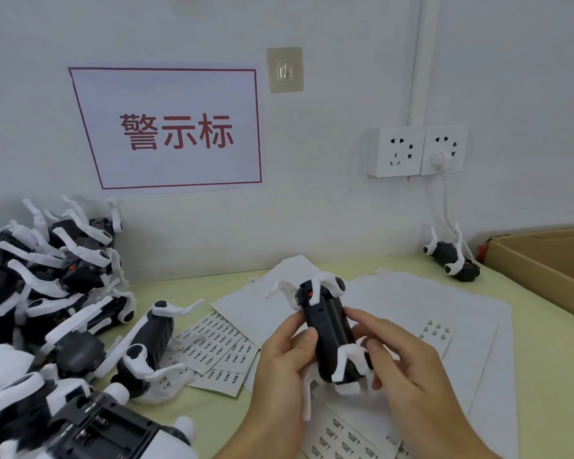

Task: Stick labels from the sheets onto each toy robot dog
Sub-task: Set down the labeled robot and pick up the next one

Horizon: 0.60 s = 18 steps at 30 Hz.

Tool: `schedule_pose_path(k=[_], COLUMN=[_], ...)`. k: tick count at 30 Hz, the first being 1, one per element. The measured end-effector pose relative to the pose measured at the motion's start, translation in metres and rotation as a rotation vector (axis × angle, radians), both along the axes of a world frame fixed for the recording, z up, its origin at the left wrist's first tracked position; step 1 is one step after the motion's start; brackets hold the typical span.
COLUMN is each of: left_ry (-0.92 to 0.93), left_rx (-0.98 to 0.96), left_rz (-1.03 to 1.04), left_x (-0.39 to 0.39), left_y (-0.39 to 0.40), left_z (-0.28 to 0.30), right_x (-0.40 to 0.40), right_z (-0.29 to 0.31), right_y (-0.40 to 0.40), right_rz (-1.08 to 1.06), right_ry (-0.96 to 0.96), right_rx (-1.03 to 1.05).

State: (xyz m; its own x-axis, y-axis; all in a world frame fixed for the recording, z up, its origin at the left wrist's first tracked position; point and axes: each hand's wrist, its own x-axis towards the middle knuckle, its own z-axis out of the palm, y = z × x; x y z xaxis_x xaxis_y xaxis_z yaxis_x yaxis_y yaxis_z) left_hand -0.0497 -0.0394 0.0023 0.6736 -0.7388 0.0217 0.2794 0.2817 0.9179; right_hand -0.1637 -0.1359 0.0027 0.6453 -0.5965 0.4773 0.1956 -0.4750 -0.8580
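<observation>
- Toy robot dog (328, 329) belly-up, lifted above table (527, 329), over label sheets (219, 342).
- Left hand (285, 356): fingers curled round dog's left flank, thumb on belly.
- Right hand (398, 356): fingertips pinching rear leg area.
- Pile of dogs (47, 293) far left; single dog (453, 256) by cardboard box (544, 260).

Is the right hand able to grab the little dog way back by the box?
Probably not right now: the right hand is busy holding the toy dog with the left hand. Nothing blocks the way to the far dog, though.
</observation>
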Motion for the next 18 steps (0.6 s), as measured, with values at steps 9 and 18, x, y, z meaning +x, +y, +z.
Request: schedule_pose_path(k=[9, 18], left_ry=[0.004, 0.069], left_rx=[-0.038, 0.055], left_rz=[0.052, -0.038], left_x=[-0.0025, 0.0014], left_y=[0.0, 0.0039], left_z=[0.004, 0.0053], right_x=[0.0021, 0.003], right_z=[-0.0022, -0.0058], right_y=[0.002, 0.0003], right_rz=[-0.004, 0.029], right_ry=[0.043, 0.048], right_rx=[-0.078, -0.079])
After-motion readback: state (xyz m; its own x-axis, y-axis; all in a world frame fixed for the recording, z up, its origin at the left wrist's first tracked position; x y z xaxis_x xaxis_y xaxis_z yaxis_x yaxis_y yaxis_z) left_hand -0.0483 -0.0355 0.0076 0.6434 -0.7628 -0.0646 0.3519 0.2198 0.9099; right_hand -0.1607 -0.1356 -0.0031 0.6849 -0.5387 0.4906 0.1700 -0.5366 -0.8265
